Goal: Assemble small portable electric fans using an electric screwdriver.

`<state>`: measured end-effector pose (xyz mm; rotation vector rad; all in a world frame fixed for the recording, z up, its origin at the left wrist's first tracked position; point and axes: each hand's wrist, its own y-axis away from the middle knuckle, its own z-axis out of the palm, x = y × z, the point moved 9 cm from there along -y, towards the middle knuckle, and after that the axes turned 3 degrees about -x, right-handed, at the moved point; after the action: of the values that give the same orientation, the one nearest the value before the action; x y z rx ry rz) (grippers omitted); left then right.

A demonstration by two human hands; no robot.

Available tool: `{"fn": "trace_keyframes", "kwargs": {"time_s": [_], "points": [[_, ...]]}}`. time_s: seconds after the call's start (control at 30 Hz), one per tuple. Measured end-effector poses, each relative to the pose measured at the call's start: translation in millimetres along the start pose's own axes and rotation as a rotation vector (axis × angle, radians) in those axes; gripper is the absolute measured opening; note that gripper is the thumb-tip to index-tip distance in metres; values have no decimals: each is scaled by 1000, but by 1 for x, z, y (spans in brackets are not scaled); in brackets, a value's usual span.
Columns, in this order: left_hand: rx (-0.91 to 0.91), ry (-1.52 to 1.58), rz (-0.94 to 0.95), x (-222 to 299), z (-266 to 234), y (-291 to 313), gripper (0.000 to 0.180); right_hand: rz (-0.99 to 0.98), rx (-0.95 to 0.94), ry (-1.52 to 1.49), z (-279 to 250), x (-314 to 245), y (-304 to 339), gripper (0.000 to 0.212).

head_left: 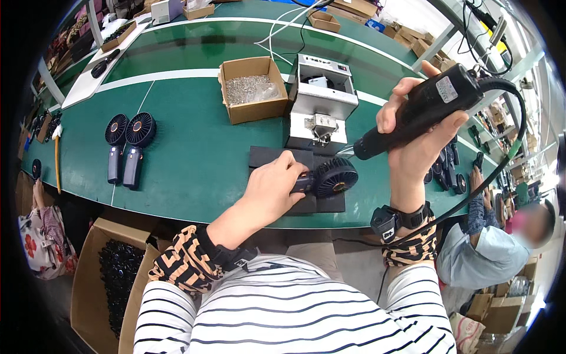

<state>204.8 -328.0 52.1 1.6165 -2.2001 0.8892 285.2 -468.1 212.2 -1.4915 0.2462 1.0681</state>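
Observation:
My left hand (274, 184) is closed round the handle of a dark handheld fan (336, 177), which lies on a black block-like pad (259, 158) at the table's near edge. The fan's round grille head points right. My right hand (417, 147) grips a black electric screwdriver (421, 108), raised and tilted with its tip down to the left, just above the fan head and apart from it. A black cable runs from its upper end. Behind the pad stands a grey metal screw feeder (321, 106). Beside it is a cardboard box (256, 109) of small screws.
Two more handheld fans (132, 147) lie on the green table (194, 159) to the left. A carton (88, 283) of black parts stands below the left edge. Several fans (451, 165) lie at right, near a co-worker (489, 248). The screwdriver's cable loops down past my right forearm.

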Motion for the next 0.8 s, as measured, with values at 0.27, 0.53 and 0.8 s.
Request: {"fn": "trace_keyframes", "kwargs": {"time_s": [0.27,0.53,0.8], "points": [[98,240,-109,-18,-25,11,39,-16,68,125,-39,-19,19,91],[3,609,-212,-31,-6,22,32,37,27,117,-35,-2,31,90],[-196,809,-232,-27,15,10,35,54,22,152,-23,-13,29,93]]}}
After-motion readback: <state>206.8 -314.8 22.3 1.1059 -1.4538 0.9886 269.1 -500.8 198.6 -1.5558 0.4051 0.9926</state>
